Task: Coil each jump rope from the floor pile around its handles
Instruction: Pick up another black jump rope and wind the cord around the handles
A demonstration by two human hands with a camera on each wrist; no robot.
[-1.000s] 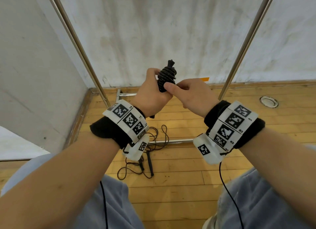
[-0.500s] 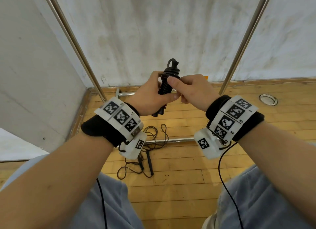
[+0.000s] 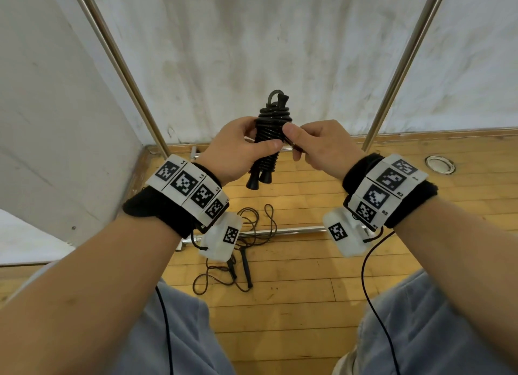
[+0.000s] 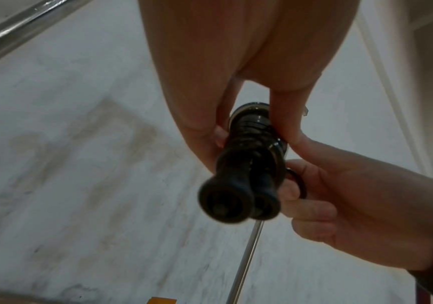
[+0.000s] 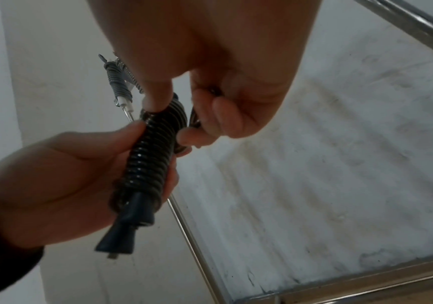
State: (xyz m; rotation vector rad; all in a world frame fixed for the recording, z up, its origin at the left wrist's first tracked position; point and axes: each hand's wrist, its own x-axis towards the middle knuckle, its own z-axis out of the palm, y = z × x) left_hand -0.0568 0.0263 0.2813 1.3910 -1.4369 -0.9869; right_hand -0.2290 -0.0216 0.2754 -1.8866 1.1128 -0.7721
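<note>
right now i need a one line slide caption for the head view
Left hand holds a coiled black jump rope upright while the right hand pinches its loose end; another rope lies uncoiled on the wooden floor.

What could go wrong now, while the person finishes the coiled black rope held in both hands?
The right hand pinches only a short loop of cord; if it slips, the top turns of the coiled rope may spring loose. The left hand grips the middle of the bundle, so the two handles could slide apart. The loose rope lies near the feet, a possible trip hazard.
</note>
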